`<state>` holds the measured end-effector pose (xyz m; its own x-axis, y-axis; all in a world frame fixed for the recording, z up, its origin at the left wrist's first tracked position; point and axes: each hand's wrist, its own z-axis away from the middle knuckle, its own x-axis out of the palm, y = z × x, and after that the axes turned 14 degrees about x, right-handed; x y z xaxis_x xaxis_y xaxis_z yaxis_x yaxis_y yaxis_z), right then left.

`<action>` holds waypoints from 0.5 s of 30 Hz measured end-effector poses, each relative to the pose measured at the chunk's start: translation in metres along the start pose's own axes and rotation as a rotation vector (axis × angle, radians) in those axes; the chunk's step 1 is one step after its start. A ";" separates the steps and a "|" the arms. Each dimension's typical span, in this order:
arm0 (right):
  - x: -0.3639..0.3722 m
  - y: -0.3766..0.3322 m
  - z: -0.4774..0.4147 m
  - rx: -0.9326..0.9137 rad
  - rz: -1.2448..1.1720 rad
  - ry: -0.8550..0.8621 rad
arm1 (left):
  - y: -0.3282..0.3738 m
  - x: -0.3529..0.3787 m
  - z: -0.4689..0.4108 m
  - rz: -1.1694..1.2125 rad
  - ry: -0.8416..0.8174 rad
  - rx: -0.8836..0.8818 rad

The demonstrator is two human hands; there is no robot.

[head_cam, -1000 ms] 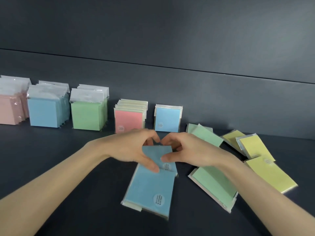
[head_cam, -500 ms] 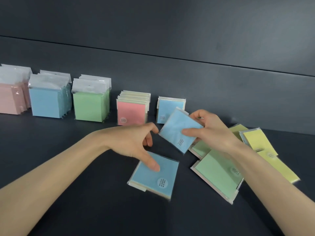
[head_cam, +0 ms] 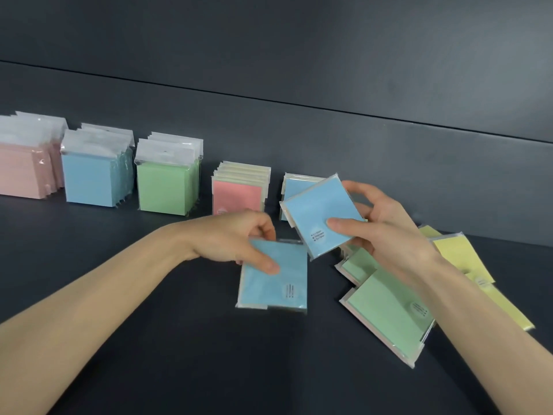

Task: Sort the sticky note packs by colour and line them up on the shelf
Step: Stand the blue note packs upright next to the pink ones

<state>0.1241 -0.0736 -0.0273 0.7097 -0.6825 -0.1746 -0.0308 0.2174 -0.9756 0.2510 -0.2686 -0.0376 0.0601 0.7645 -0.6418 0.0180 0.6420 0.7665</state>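
Now, shelving blue packs.
Pinching one blue pack (head_cam: 323, 217) in right fingers (head_cam: 341, 227), blue row (head_cam: 299, 182) just beyond them; gripping a second pack (head_cam: 275, 283) in left fingers (head_cam: 263, 262), lower. Stand each upright, flush against the row.

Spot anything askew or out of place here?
Yes: the green packs and yellow packs on the right lie flat, overlapping at mixed angles, unlike the upright rows at the back. No damage visible.

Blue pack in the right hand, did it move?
Yes. The right hand lifted the blue pack off the shelf, up and back toward the small blue row.
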 end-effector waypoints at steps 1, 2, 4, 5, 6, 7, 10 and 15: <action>0.000 0.000 0.000 -0.006 -0.007 0.003 | 0.001 0.000 -0.001 0.076 0.084 0.009; 0.000 0.000 0.000 -0.015 -0.020 0.014 | 0.002 0.001 -0.002 0.134 0.177 0.016; 0.001 0.000 -0.001 -0.027 -0.067 0.048 | 0.003 0.002 -0.005 0.222 0.369 0.037; 0.001 0.000 -0.001 -0.029 -0.094 0.064 | 0.003 0.002 -0.007 0.276 0.453 0.052; 0.002 0.000 -0.002 -0.029 -0.124 0.076 | 0.003 0.002 -0.008 0.335 0.520 0.070; 0.002 0.000 -0.002 -0.027 -0.158 0.087 | 0.003 0.002 -0.008 0.388 0.575 0.083; 0.004 0.001 -0.002 -0.011 -0.254 0.096 | 0.003 0.005 -0.009 0.472 0.670 0.076; 0.007 0.002 0.000 -0.018 -0.247 0.107 | 0.005 0.011 -0.010 0.589 0.635 0.125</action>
<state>0.1290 -0.0781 -0.0302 0.6188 -0.7835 0.0569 0.1208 0.0233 -0.9924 0.2413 -0.2568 -0.0409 -0.4720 0.8816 -0.0044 0.2707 0.1497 0.9509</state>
